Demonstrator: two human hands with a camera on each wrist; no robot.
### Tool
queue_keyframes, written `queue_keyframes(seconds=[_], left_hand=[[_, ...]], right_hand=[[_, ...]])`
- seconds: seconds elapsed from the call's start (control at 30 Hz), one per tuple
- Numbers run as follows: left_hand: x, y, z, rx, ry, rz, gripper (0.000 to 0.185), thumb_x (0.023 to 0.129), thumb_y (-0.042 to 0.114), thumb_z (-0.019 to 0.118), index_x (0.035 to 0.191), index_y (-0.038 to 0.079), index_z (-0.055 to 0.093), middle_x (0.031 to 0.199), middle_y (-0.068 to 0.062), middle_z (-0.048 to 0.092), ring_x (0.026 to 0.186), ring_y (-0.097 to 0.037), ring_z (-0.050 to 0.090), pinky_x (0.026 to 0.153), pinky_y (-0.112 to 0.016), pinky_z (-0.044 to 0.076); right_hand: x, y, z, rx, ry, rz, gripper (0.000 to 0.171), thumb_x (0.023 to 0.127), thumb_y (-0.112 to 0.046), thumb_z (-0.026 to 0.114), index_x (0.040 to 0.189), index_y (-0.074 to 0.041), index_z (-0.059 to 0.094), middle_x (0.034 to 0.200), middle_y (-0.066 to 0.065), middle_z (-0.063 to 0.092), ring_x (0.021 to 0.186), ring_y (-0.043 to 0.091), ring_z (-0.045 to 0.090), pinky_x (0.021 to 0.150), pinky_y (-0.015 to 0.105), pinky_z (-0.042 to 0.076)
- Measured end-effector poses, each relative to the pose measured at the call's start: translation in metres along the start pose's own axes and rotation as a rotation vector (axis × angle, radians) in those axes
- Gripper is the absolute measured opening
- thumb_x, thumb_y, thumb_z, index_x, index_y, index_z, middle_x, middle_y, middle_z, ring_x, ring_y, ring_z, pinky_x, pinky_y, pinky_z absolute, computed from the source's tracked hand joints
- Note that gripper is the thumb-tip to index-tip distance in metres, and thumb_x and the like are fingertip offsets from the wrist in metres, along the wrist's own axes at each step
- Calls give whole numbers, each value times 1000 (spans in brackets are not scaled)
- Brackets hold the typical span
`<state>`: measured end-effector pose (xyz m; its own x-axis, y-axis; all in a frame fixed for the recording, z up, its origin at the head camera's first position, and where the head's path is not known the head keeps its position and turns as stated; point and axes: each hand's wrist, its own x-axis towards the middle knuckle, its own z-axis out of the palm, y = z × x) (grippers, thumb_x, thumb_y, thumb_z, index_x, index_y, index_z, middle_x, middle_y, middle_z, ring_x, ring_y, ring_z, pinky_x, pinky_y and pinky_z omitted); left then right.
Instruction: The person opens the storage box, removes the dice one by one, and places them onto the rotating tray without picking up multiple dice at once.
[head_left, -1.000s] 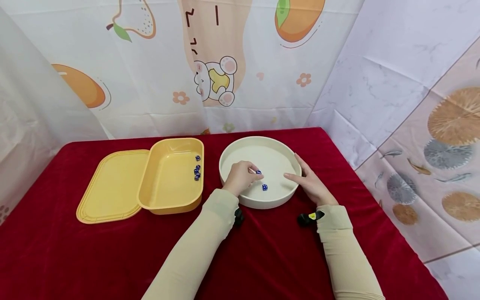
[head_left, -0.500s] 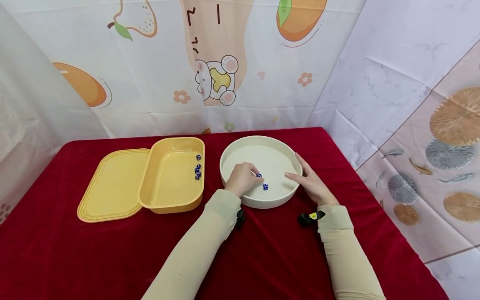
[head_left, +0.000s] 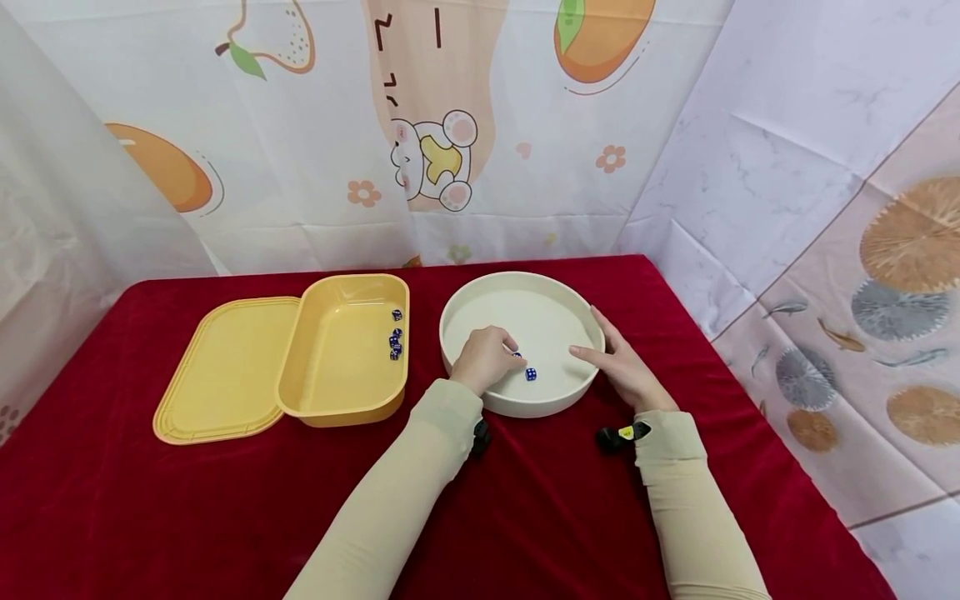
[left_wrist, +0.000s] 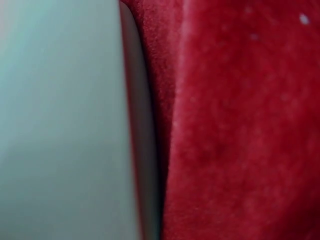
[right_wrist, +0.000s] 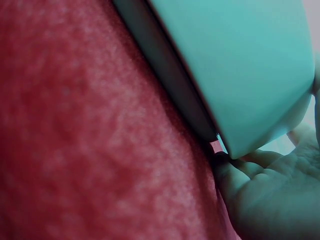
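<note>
The round white tray (head_left: pixel 536 312) contains one loose blue die (head_left: pixel 531 374) and, near it, a second die (head_left: pixel 517 356) pinched by the left hand (head_left: pixel 482 358). The right hand (head_left: pixel 630 371) grips the tray's side. More blue dice (head_left: pixel 395 340) lie in the yellow box (head_left: pixel 345 358).

Pale tray wall (left_wrist: pixel 65 120), red cloth (left_wrist: pixel 250 120) beside

White round tray (head_left: pixel 551 321), low-walled, upright on bench (head_left: pixel 225 517); inside, blue die (head_left: pixel 531 374), white pips, lying flat; second die (head_left: pixel 517 355), also blue, pinched, partly hidden.
</note>
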<state>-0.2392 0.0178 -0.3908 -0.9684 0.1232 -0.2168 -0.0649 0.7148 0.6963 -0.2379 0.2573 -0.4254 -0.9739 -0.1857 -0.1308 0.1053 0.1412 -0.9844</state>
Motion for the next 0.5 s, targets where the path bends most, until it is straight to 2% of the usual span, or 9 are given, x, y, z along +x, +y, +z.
queue_keyframes(seconds=[0.2, 0.37, 0.5], left_hand=[[0, 0, 1, 13, 7, 1, 22, 83, 29, 80, 102, 18, 75, 111, -3, 69, 111, -22, 59, 82, -40, 51], [-2, 0, 1, 24, 19, 17, 20, 84, 30, 80, 99, 18, 75, 102, 0, 70, 104, -19, 61, 81, -40, 50], [-4, 0, 0, 29, 36, 57, 21, 85, 31, 78, 101, 18, 74, 97, 0, 71, 97, -16, 63, 78, -35, 51]], right_hand=[[-1, -1, 0, -5, -1, 0, 93, 94, -17, 67, 161, -24, 4, 167, 4, 9, 152, 22, 18, 104, 15, 38], [-2, -3, 1, -5, -4, -4, 92, 94, -17, 66, 161, -23, 4, 167, 4, 9, 152, 23, 17, 99, 11, 39], [-3, -4, 2, -3, -8, -6, 91, 94, -16, 66, 161, -23, 3, 167, 5, 9, 152, 24, 17, 98, 10, 39]])
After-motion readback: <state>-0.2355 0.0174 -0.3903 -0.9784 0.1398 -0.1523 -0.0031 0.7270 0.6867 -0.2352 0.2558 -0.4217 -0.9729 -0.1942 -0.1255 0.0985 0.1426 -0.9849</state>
